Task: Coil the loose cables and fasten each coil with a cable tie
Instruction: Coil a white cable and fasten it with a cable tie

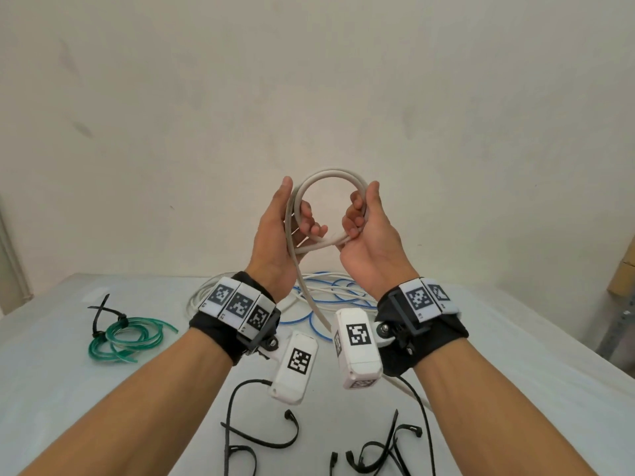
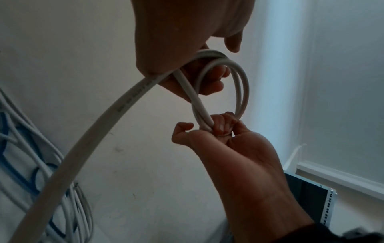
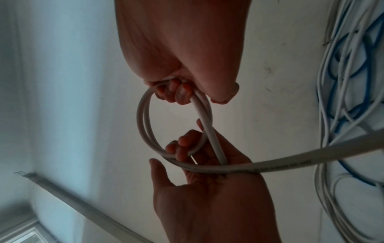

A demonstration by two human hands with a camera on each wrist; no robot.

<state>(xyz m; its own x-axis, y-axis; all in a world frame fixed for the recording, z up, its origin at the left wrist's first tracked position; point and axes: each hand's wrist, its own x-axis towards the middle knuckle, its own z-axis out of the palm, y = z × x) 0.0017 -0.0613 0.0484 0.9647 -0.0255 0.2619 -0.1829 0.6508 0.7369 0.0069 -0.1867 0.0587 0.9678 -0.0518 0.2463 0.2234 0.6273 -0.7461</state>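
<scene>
I hold a small coil of thick off-white cable up in front of the wall with both hands. My left hand has its fingers curled through the loops from the left, thumb pointing up. My right hand grips the bundled strands on the right side. The cable's loose tail drops from the left hand down to the table. In the left wrist view the coil hangs between the left hand and the right hand. The right wrist view shows the coil the same way.
A green coil, bound with black ties, lies on the white table at the left. A tangle of blue and white cables lies behind my wrists. Several loose black cable ties are scattered near the front edge. A metal rack stands at the right.
</scene>
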